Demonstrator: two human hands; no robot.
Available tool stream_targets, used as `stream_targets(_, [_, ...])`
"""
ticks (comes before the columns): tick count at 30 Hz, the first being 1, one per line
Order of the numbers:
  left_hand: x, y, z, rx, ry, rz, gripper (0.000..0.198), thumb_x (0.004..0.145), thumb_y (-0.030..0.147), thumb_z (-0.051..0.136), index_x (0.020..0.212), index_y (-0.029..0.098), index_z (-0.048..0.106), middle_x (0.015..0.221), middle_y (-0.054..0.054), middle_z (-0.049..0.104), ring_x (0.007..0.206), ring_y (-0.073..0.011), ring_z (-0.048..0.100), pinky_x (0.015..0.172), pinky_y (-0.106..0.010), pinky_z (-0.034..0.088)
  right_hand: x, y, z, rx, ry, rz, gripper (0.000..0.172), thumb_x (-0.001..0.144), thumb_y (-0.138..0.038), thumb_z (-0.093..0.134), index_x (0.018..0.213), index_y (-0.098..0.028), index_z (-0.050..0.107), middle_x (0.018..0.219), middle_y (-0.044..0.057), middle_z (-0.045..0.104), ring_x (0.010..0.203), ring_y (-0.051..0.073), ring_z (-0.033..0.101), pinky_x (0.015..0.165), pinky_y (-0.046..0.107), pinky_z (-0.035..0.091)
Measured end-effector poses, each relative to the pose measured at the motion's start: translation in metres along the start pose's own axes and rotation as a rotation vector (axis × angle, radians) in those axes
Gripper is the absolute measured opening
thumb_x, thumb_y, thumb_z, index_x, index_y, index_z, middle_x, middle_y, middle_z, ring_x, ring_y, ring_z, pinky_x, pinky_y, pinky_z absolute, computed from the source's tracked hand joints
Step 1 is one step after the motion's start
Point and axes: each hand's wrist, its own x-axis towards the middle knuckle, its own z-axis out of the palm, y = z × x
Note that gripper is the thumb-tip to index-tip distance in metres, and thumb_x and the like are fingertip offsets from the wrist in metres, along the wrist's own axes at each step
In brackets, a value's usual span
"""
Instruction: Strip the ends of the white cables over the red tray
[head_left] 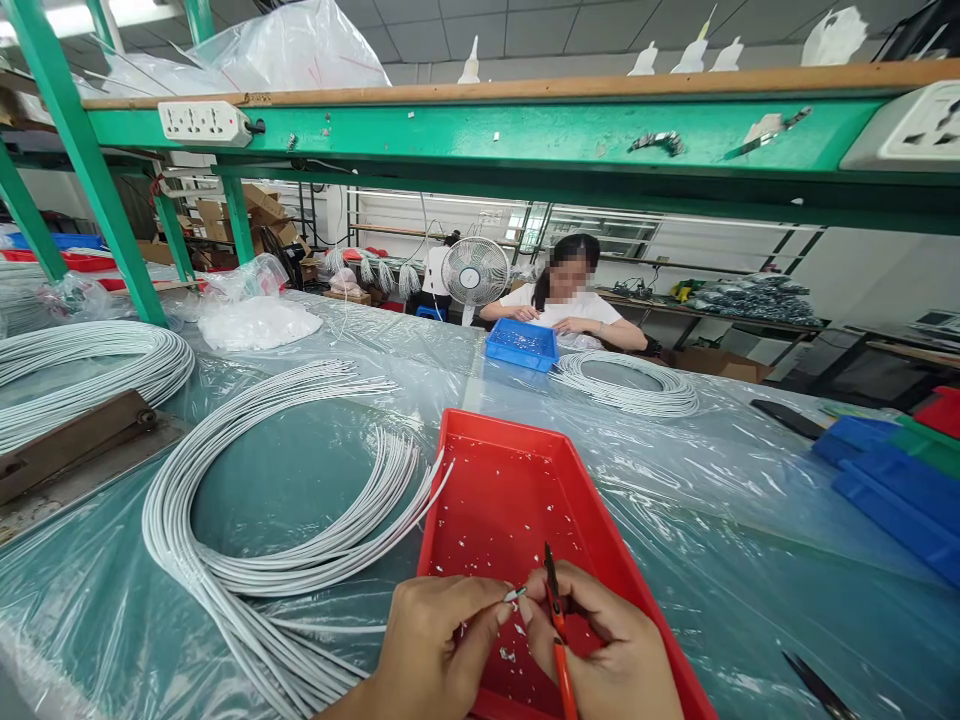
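Note:
Over the near end of a red tray [495,430], my left hand [442,640] pinches the end of a white cable [512,595] between thumb and forefinger. A small dark green tip shows at the cable's end. My right hand [607,640] holds orange-handled scissors [555,600], blades pointing up and away, while its thumb and forefinger meet at the cable tip. White scraps lie scattered in the tray. Left of it, a big looped bundle of white cables [180,500] rests on the plastic-covered table [750,580], with loose ends near the tray's rim.
A metal fixture [75,450] and another cable coil [150,350] are at left. A second pair of scissors [817,685] lies at lower right, blue bins [892,480] beyond. A co-worker [570,290] sits across by a blue tray [521,345]. A green shelf beam [480,135] spans above.

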Motion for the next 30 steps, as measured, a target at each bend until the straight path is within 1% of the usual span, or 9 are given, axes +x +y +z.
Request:
stream_targets(5, [-0.002, 0.000, 0.000, -0.023, 0.026, -0.001, 0.019, 0.084, 0.016, 0.046, 0.082, 0.017, 0.065, 0.063, -0.003, 0.067, 0.053, -0.0125, 0.060, 0.051, -0.020, 0.043, 0.004, 0.013, -0.005, 0.073, -0.116, 0.092, 0.003, 0.059, -0.014, 0.058, 0.057, -0.017, 0.059, 0.051, -0.002, 0.053, 0.046, 0.012, 0.047, 0.044, 0.020, 0.040])
stream_targets(8, [-0.002, -0.002, 0.000, 0.034, 0.126, 0.102, 0.014, 0.080, 0.012, 0.053, 0.085, 0.016, 0.064, 0.065, -0.003, 0.069, 0.054, -0.0128, 0.061, 0.052, -0.021, 0.043, 0.007, 0.018, -0.006, 0.128, -0.165, 0.163, 0.001, 0.061, -0.016, 0.062, 0.061, -0.016, 0.060, 0.052, -0.002, 0.053, 0.047, 0.012, 0.047, 0.044, 0.019, 0.040])
stream_targets(11, [0.000, -0.004, -0.003, 0.121, 0.218, 0.204, 0.015, 0.076, 0.007, 0.056, 0.086, 0.015, 0.063, 0.070, -0.003, 0.070, 0.059, -0.0134, 0.064, 0.054, -0.021, 0.044, 0.007, 0.010, -0.004, 0.191, -0.116, 0.189, 0.009, 0.064, -0.025, 0.064, 0.062, -0.017, 0.061, 0.052, -0.003, 0.053, 0.046, 0.011, 0.046, 0.045, 0.019, 0.040])
stream_targets(16, [0.001, -0.007, -0.005, 0.284, 0.282, 0.302, 0.015, 0.075, 0.006, 0.057, 0.086, 0.015, 0.062, 0.072, -0.004, 0.071, 0.062, -0.0143, 0.065, 0.050, -0.022, 0.044, 0.000, -0.009, -0.001, 0.153, -0.031, 0.061, 0.012, 0.061, -0.029, 0.067, 0.056, -0.019, 0.064, 0.049, -0.002, 0.056, 0.045, 0.012, 0.049, 0.047, 0.020, 0.042])
stream_targets(22, [0.001, -0.007, -0.004, 0.368, 0.292, 0.399, 0.014, 0.077, 0.006, 0.055, 0.086, 0.014, 0.063, 0.071, -0.004, 0.071, 0.055, -0.0133, 0.063, 0.046, -0.022, 0.043, -0.002, -0.003, -0.004, -0.046, -0.055, -0.018, 0.021, 0.070, -0.028, 0.060, 0.053, -0.016, 0.058, 0.050, -0.001, 0.054, 0.045, 0.012, 0.049, 0.045, 0.020, 0.041])
stream_targets(25, [-0.001, -0.003, -0.004, 0.308, 0.288, 0.368, 0.015, 0.077, 0.007, 0.055, 0.088, 0.013, 0.063, 0.078, -0.008, 0.070, 0.064, -0.0152, 0.064, 0.054, -0.023, 0.046, 0.002, -0.001, -0.008, -0.145, -0.087, -0.065, 0.025, 0.076, -0.029, 0.055, 0.053, -0.017, 0.054, 0.053, 0.000, 0.054, 0.048, 0.013, 0.052, 0.045, 0.020, 0.042])
stream_targets(27, [-0.002, 0.001, -0.003, 0.199, 0.228, 0.281, 0.012, 0.078, 0.010, 0.054, 0.084, 0.011, 0.064, 0.076, -0.010, 0.068, 0.066, -0.0165, 0.063, 0.057, -0.024, 0.046, 0.005, 0.001, -0.011, -0.214, -0.096, -0.099, 0.027, 0.079, -0.028, 0.052, 0.054, -0.018, 0.050, 0.053, 0.000, 0.053, 0.050, 0.013, 0.054, 0.046, 0.020, 0.043])
stream_targets(28, [-0.002, 0.002, -0.003, 0.117, 0.165, 0.180, 0.013, 0.080, 0.013, 0.052, 0.079, 0.011, 0.065, 0.071, -0.009, 0.067, 0.063, -0.0162, 0.061, 0.056, -0.023, 0.045, 0.006, 0.002, -0.013, -0.244, -0.100, -0.122, 0.026, 0.080, -0.027, 0.051, 0.056, -0.018, 0.051, 0.054, 0.000, 0.053, 0.051, 0.013, 0.055, 0.047, 0.020, 0.044])
stream_targets(30, [0.000, 0.004, -0.001, -0.126, 0.031, -0.144, 0.027, 0.084, 0.024, 0.048, 0.067, 0.010, 0.064, 0.058, -0.007, 0.062, 0.053, -0.0139, 0.056, 0.050, -0.022, 0.043, 0.007, 0.006, -0.016, -0.326, -0.078, -0.239, 0.019, 0.081, -0.024, 0.050, 0.064, -0.017, 0.056, 0.058, 0.001, 0.056, 0.053, 0.014, 0.057, 0.049, 0.020, 0.045])
